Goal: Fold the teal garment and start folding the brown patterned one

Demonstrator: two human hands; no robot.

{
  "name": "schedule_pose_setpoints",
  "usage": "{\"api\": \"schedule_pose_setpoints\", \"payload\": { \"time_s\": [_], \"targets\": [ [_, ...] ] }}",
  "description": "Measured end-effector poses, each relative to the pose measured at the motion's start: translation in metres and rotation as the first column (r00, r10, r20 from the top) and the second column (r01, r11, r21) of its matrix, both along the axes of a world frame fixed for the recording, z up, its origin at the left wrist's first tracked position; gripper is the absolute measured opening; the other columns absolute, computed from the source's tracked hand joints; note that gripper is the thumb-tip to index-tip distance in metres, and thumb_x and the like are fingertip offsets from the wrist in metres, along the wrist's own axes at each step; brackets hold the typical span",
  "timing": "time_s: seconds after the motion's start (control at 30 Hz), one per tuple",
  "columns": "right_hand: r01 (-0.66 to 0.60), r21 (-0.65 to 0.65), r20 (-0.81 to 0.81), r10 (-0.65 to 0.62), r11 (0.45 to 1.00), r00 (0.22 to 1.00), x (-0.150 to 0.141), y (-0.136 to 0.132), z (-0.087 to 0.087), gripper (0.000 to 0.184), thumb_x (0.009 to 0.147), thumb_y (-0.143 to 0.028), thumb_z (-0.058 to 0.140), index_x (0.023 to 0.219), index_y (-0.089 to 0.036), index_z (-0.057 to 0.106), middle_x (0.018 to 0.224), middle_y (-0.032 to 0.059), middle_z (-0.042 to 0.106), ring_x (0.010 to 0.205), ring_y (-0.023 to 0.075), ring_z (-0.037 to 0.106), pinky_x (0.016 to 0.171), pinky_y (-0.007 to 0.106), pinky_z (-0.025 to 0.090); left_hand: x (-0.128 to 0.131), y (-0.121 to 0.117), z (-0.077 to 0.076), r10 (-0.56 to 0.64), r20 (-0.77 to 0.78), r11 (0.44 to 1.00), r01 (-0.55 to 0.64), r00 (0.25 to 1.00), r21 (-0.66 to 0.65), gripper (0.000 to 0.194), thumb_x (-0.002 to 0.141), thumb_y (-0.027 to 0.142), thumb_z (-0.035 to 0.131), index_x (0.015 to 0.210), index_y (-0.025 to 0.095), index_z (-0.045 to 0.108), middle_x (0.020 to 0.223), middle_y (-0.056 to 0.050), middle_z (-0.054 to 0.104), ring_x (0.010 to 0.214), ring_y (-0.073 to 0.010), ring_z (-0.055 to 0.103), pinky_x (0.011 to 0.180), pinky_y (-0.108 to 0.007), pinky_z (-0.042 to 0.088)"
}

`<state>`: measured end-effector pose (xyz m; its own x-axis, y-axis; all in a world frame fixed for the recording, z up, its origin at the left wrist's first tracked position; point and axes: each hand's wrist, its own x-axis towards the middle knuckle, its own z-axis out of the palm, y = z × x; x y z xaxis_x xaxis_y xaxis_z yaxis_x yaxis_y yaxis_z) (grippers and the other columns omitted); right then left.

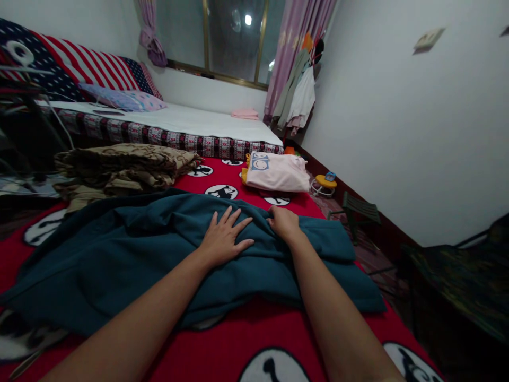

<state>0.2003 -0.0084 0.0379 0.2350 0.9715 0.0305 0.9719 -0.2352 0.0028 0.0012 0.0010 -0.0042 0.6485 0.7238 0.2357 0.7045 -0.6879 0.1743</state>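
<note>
Across the foreground a red bedspread [238, 350] printed with round black-and-white figures covers the surface on which everything lies. White walls [417, 132] close the room on the right and behind, and a window [234, 37] with a brass-coloured frame sits at the far end between pink curtains [292, 42]. Beyond the red spread a second bed [191, 119] with a white sheet and a patterned edge runs along the far wall, with a stars-and-stripes blanket [79, 63] bunched at its head. A large teal cloth [119, 249] lies rumpled across the red spread, reaching from the left edge to just past the right forearm. Left of it and further back, a brown patterned blanket [123, 167] rests folded in a stack. A folded pink garment [276, 172] lies near the far edge of the spread, well apart from the teal cloth. Clothes [298, 95] hang in the far corner. On the floor to the right stands a small green stool [360, 209] and, further back, a yellow toy [324, 183]. The left hand [222, 239] lies flat on the teal cloth, fingers spread open. The right hand [284, 223], just beside it, has its fingers curled into a fold of the same cloth, pinching it.
</note>
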Motion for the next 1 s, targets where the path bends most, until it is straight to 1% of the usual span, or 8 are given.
{"api": "schedule_pose_setpoints", "payload": {
  "time_s": [0.17,0.33,0.57,0.7,0.77,0.83,0.93,1.0],
  "targets": [
    [-0.054,0.006,0.052,0.054,0.999,0.997,-0.012,0.017,0.018,0.026,0.089,-0.022,0.053,0.107,-0.014,0.069,0.111,0.0192,0.069,0.108,0.0255,0.064,0.089,0.032,0.047,-0.001,0.001,0.002,-0.013,0.041,1.0,0.012,0.999,0.016,0.065,0.09,0.065,0.041,0.147,0.034,0.039,0.157,-0.008,0.03,0.146,-0.0336,0.019,0.114,-0.062,0.018],
    [-0.033,0.096,0.072,0.026,0.995,0.997,0.0,0.034,0.037,0.031,0.09,-0.023,0.05,0.114,-0.014,0.067,0.12,0.0193,0.066,0.115,0.0287,0.06,0.094,0.037,0.045,-0.007,0.011,0.011,-0.055,0.208,0.997,0.042,0.976,0.068,0.056,0.097,0.055,0.031,0.149,0.033,0.035,0.16,-0.004,0.022,0.148,-0.03,0.016,0.115,-0.06,0.019],
    [0.07,0.101,-0.079,-0.063,0.992,0.995,0.014,0.051,-0.012,0.033,0.092,-0.02,0.044,0.118,-0.018,0.063,0.112,0.0138,0.07,0.107,0.0253,0.065,0.086,0.036,0.05,-0.01,0.025,0.002,0.02,0.031,1.0,-0.019,0.999,-0.022,0.06,0.092,0.062,0.038,0.146,0.038,0.039,0.158,-0.003,0.029,0.147,-0.0351,0.016,0.112,-0.066,0.018],
    [-0.02,0.046,-0.169,0.028,0.999,0.985,0.032,0.057,-0.003,0.03,0.089,-0.023,0.052,0.116,-0.019,0.065,0.115,0.008,0.07,0.105,0.0196,0.065,0.087,0.027,0.049,-0.01,0.025,0.001,0.012,-0.046,0.998,-0.015,0.999,-0.059,0.069,0.087,0.07,0.039,0.147,0.037,0.036,0.157,-0.004,0.03,0.146,-0.0354,0.017,0.112,-0.065,0.014],
    [-0.079,0.027,-0.208,0.082,0.997,0.975,0.041,0.047,0.01,0.035,0.088,-0.031,0.058,0.121,-0.019,0.062,0.119,0.0063,0.069,0.105,0.0174,0.065,0.087,0.024,0.049,-0.009,0.025,0.002,0.005,-0.067,0.997,-0.01,0.998,-0.074,0.075,0.083,0.075,0.04,0.148,0.037,0.035,0.158,-0.004,0.028,0.147,-0.0363,0.016,0.112,-0.065,0.013],
    [-0.143,0.105,-0.206,0.163,0.984,0.965,0.049,0.027,0.017,0.05,0.09,-0.043,0.056,0.133,-0.018,0.053,0.129,0.0079,0.063,0.113,0.0183,0.061,0.094,0.026,0.047,-0.009,0.025,0.002,-0.002,-0.079,0.997,-0.005,0.997,-0.083,0.08,0.08,0.078,0.04,0.149,0.038,0.033,0.159,-0.004,0.026,0.147,-0.0369,0.014,0.112,-0.066,0.011],
    [-0.263,0.212,-0.126,0.293,0.941,0.948,0.063,-0.015,0.01,0.055,0.096,-0.048,0.044,0.144,-0.021,0.042,0.145,0.0093,0.049,0.133,0.0213,0.045,0.109,0.037,0.035,-0.009,0.025,0.002,-0.003,-0.085,0.996,-0.005,0.996,-0.092,0.082,0.079,0.08,0.038,0.149,0.038,0.031,0.159,-0.005,0.024,0.147,-0.0372,0.012,0.112,-0.066,0.009],
    [-0.251,0.115,-0.112,0.264,0.961,0.958,0.073,-0.04,-0.003,0.052,0.099,-0.046,0.036,0.147,-0.026,0.037,0.154,0.0096,0.037,0.141,0.0234,0.034,0.113,0.047,0.028,-0.009,0.025,0.001,-0.011,-0.079,0.996,0.004,0.997,-0.091,0.081,0.08,0.08,0.037,0.149,0.038,0.03,0.159,-0.005,0.023,0.147,-0.0371,0.012,0.112,-0.066,0.009]
  ]
}}
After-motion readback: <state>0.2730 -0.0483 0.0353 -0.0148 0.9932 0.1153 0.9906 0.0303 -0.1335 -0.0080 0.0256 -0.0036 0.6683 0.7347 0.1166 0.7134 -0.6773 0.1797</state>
